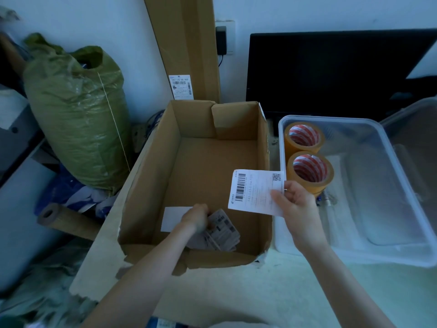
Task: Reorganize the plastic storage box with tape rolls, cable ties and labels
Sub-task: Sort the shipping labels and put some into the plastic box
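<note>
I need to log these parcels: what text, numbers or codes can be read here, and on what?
Label on the tall cardboard: top number starts "542", the rest blurred; barcodes below.
Shipping label held by the right hand: barcode and QR code; print too small to read.
Label stack under the left hand: blurred.
Tape rolls: red-striped cores, no legible words.

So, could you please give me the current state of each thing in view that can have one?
Cardboard box: open, flaps up, nearly empty.
Plastic storage box: open, lid off.
Tape rolls: two, lying flat inside the plastic storage box's left end.
Shipping label: pinched by the right hand, held in the air.
Label stack: in the cardboard box, under the left hand.
Green sack: open at top.
Monitor: dark.
</note>
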Demonstrator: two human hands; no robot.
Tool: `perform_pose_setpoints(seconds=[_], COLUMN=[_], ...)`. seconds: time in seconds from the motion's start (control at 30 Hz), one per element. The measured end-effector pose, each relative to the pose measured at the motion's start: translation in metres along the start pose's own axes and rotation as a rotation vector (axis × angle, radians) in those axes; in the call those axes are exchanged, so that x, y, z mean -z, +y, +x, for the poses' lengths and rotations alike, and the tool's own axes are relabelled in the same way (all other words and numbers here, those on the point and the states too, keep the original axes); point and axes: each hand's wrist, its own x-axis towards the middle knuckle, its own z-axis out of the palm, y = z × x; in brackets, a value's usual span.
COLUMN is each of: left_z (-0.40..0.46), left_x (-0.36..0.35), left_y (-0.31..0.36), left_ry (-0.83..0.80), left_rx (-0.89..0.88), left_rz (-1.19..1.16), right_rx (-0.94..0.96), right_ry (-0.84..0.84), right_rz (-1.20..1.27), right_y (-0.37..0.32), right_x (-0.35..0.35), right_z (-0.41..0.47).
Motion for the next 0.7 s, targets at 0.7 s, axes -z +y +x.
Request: perform_pose_setpoints(seconds=[0.7], left_z=[-0.073], left_x=[0.083], left_y=[-0.02], left_ry=[0.299], left_rx=[-0.008], left_rz=[-0.669], right_rx=[0.024], right_ry=[0.019], right_rz=[-0.068], right_y=[-0.002], right_x=[-0.001], right_z=[-0.002])
